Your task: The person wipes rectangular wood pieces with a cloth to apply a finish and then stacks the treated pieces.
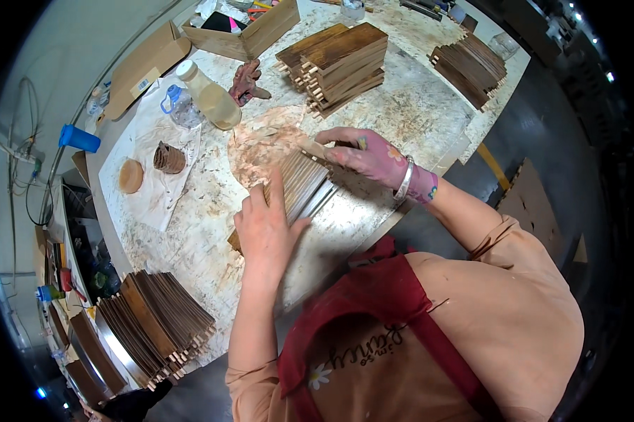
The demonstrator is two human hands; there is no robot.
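Glue-stained white counter (211,232) is seen from above, dark floor to the right. A batch of thin wooden slats (299,188) is laid at the counter's middle, on and just beside a stained sheet of paper (264,144). Left hand (266,228) is pressed flat on the near end of the slats, fingers spread, thumb at their right edge. Right hand (366,156), in a pink patterned glove, is closed on the far end of the slats, together with a light wooden piece held at the fingertips. Hands are kept apart, one at each end. Three more stacks of slats are noted: far centre (338,63), far right (471,67), near left edge (159,323). A plastic bottle (208,95) of yellowish liquid is lying beyond the paper.
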